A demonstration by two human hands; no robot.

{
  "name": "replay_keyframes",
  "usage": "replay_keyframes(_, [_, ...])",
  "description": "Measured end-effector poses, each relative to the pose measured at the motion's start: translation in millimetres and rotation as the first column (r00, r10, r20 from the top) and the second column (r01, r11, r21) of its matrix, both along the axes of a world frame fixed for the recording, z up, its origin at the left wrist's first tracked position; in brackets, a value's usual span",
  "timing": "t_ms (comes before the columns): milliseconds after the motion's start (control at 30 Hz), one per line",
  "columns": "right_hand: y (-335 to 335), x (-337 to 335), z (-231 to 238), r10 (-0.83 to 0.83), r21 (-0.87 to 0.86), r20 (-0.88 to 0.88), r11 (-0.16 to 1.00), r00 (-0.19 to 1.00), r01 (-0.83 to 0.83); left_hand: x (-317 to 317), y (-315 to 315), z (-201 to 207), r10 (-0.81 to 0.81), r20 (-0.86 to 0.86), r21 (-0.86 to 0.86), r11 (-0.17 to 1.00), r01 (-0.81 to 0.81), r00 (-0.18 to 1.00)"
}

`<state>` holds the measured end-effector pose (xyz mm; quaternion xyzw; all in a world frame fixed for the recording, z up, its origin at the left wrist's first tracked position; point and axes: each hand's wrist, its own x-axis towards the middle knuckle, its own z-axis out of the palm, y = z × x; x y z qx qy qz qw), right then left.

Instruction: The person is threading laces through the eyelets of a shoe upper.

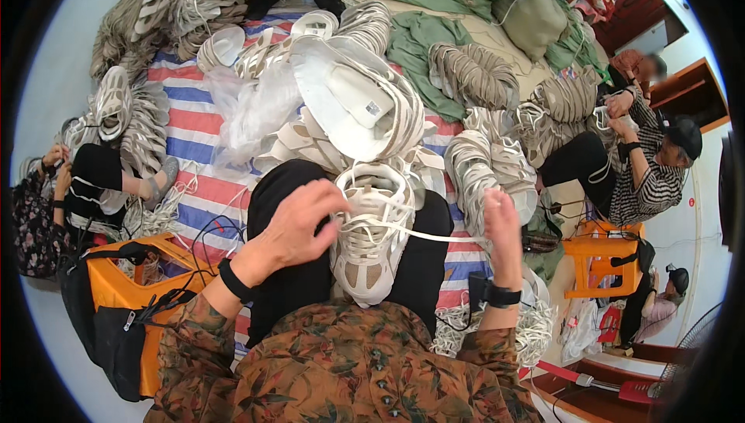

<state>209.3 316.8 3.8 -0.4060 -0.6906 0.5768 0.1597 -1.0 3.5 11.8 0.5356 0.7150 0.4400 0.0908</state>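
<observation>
A beige and white sneaker (374, 221) rests between my knees, its toe toward me. From its eyelets a white shoelace (434, 235) stretches to the right. At the far end of that lace is my right hand (504, 229), raised, slightly blurred and closed on it. My left hand (299, 221) hovers at the sneaker's left side, fingers curved and apart, with nothing seen between them. Just beyond the sneaker lies a heap of flat, unlaced shoe uppers (310, 140) with a large white piece (349, 97) on top.
A striped sheet (203, 213) covers the floor. Bundles of shoe uppers (473, 74) lie around, and loose laces (535, 322) pile by my right forearm. Orange stools (601, 260) stand at both sides. Co-workers sit left (46, 213) and right (640, 167). A fan (702, 330) is at lower right.
</observation>
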Motion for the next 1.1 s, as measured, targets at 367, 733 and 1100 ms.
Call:
replay_keyframes(367, [-101.5,-42.3,-8.5,0.355,-0.066,-0.23,0.923,0.906,-0.379,18.8,62.5,-18.2,0.075,-0.363,-0.077,0.991,-0.11,0.929])
replay_keyframes(733, [-111.4,-42.8,-9.1,0.279,0.386,-0.099,0.895,0.955,-0.221,-61.8,-35.3,-1.8,0.794,0.529,0.055,0.32,-0.946,0.299])
replay_keyframes(1100, [-120.4,-48.5,7.4,0.393,0.793,0.083,0.531,0.916,-0.3,21.0,56.2,-12.9,0.129,-0.312,0.029,0.992,-0.127,0.941])
